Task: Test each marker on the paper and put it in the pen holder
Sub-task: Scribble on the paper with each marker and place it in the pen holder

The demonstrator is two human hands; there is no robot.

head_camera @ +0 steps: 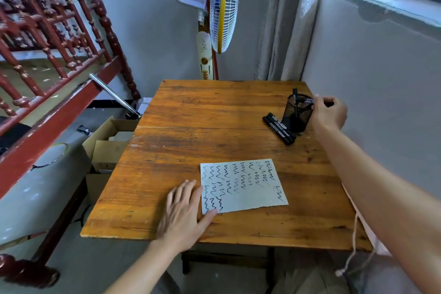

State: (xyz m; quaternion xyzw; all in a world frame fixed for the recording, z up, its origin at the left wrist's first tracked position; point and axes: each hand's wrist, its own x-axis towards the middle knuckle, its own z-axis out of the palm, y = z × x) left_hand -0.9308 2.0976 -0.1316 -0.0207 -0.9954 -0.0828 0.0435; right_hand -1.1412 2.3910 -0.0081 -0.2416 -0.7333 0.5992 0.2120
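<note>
Your right hand [328,112], just right of the pen holder [297,116], pinches a marker [307,101] lying level across its rim; tip it nose-down.

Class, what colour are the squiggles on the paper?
Black squiggles on white paper, seen best in the head view.

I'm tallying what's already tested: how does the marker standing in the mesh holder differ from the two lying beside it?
The standing marker leans nearly upright, top above the rim; the two lying markers rest flat on the table, side by side. The standing marker is inside the pen holder, partly hidden by mesh; the lying markers are outside, at its left, in full view. All look black. The right hand grips another marker.
</note>
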